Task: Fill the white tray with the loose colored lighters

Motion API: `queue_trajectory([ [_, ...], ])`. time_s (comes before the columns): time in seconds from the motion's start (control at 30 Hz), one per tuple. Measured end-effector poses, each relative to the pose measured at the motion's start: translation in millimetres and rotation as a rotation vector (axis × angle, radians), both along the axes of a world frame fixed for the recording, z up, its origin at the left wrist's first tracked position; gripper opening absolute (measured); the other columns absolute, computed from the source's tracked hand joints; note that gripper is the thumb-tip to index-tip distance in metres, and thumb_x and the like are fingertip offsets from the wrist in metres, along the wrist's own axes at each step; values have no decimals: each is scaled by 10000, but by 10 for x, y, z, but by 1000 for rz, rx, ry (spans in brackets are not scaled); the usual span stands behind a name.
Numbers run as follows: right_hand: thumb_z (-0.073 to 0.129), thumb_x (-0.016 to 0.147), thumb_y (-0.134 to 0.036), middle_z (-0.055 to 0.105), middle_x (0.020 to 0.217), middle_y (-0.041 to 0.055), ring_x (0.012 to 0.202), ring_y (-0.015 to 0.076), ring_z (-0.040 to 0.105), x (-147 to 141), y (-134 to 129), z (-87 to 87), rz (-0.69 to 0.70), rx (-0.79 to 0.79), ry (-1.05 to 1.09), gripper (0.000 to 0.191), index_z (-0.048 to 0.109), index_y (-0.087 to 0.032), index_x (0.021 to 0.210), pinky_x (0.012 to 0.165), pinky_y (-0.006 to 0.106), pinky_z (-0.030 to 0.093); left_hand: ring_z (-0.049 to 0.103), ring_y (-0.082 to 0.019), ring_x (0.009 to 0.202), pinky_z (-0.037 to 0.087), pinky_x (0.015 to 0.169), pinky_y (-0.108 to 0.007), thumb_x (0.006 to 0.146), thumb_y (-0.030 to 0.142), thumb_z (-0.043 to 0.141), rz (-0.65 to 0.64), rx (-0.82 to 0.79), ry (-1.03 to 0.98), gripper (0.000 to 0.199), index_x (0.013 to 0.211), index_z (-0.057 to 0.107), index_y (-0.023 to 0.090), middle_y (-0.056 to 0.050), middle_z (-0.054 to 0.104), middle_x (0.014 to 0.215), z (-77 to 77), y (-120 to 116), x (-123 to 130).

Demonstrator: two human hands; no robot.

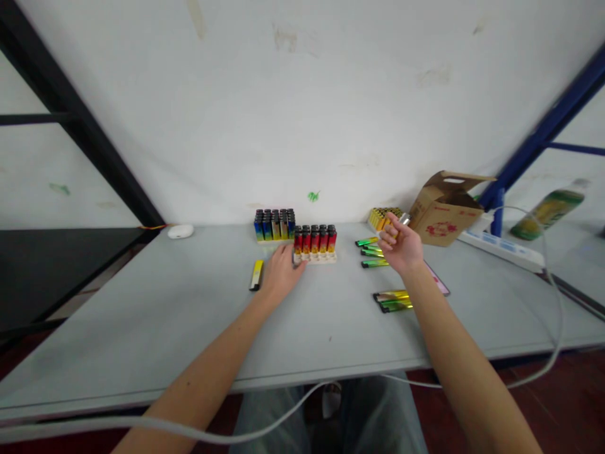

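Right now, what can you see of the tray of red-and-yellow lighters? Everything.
The tray is low and pale cream; its material is unclear. Upright lighters stand in it in rows, five across the front, red fading to yellow, with black tops. It sits flat on the grey table, nearer the person than the blue-and-yellow lighters and to their right. The left hand is at its left front corner, apparently touching it.

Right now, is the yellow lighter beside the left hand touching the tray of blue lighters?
Apart. The head view shows grey table between the yellow lighter and the tray of blue lighters.
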State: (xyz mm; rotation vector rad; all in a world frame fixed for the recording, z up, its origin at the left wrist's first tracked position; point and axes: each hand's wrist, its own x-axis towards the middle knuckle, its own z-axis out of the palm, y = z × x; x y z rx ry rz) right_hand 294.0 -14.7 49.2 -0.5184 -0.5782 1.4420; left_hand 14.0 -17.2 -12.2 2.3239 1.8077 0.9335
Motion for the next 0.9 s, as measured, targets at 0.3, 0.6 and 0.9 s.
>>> queue_trajectory([
  [0.3,561,739,-211,298,449,-105,344,48,252,-21,17,-39,85,-27,-45,42,535,-180,753,306,159,198,564,-294,1112,454,988,-410,834,301,615,17,-7,22,373,1142,594,91,-160,591,1149,5,-2,3],
  [0.6,569,743,-326,310,472,-84,373,55,227,-181,8,-109,274,2,-200,161,516,-181,695,337,162,178,564,-298,1113,460,976,-411,846,294,588,23,-41,37,378,1169,584,96,-159,595,1147,35,-23,23],
  [0.9,518,778,-593,262,506,-77,393,60,198,-275,-20,-147,414,29,-305,421,513,-183,684,375,172,168,561,-296,1106,448,990,-400,854,283,575,38,-61,60,377,1174,579,85,-162,591,1155,75,-57,48],
])
